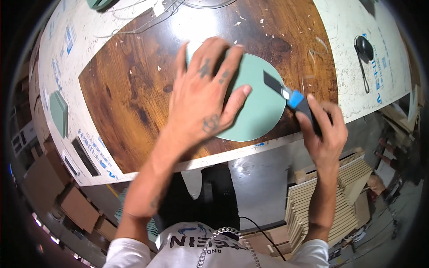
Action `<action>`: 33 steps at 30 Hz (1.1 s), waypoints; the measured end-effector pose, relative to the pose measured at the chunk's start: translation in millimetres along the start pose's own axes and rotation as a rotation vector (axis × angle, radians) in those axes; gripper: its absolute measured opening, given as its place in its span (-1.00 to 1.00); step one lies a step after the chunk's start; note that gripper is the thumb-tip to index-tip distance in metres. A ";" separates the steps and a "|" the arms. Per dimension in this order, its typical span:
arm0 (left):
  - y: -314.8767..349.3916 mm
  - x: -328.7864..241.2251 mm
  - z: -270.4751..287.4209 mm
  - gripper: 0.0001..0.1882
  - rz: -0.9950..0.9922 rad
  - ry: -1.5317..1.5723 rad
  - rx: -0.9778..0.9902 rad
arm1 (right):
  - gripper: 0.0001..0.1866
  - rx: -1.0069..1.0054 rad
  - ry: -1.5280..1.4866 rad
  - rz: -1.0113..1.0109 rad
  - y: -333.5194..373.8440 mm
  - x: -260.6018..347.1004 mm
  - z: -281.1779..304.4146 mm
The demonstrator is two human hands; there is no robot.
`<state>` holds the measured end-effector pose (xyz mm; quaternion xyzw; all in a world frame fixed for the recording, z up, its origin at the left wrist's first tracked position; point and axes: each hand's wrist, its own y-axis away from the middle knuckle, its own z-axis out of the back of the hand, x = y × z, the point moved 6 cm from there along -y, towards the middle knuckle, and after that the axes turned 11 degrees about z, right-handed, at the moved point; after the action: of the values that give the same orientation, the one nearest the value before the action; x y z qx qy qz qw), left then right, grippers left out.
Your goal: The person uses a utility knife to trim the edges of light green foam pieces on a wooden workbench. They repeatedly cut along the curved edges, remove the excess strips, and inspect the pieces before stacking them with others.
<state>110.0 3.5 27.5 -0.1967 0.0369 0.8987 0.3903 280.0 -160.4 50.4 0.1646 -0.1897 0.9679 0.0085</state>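
Observation:
My left hand [206, 89] lies with its fingers spread on a pale green rounded panel [259, 116], pressing on its upper face. That hand and forearm hide the panel's left side. In my right hand [324, 129] is a hand tool with a flat dark blade, a blue collar and a dark handle [295, 98]; its exact kind is unclear. The blade reaches over the panel's right rim, and the blue collar sits just outside that rim. Under the panel is a brown wood-patterned board [134, 107].
Thin pale shavings [318, 49] and small chips are scattered on the board. A white printed covering [357, 89] surrounds it, bearing a black mouse-shaped object with a strap [364, 48] at right and green pieces [59, 114] at left. Slatted stacked panels [313, 205] stand below right.

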 end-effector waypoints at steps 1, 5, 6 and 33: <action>-8.2 0.4 0.4 -0.38 -0.126 0.035 0.060 | -0.47 0.014 -0.018 -0.033 12.6 3.6 4.8; -17.1 4.9 -3.3 -0.17 -0.147 -0.034 -0.068 | -0.43 0.044 0.047 -0.102 44.7 27.8 8.1; -11.3 4.8 2.4 -0.13 0.009 -0.104 -0.154 | -0.43 0.049 0.047 -0.112 46.8 30.2 8.7; -6.6 16.8 -0.6 -0.39 0.019 -0.047 -0.174 | -0.45 -0.003 -0.024 0.179 -17.7 -9.2 -6.1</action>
<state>104.6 19.5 21.1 -0.2083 -0.0485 0.9065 0.3642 288.2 -141.2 48.5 0.1585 -0.2052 0.9624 -0.0803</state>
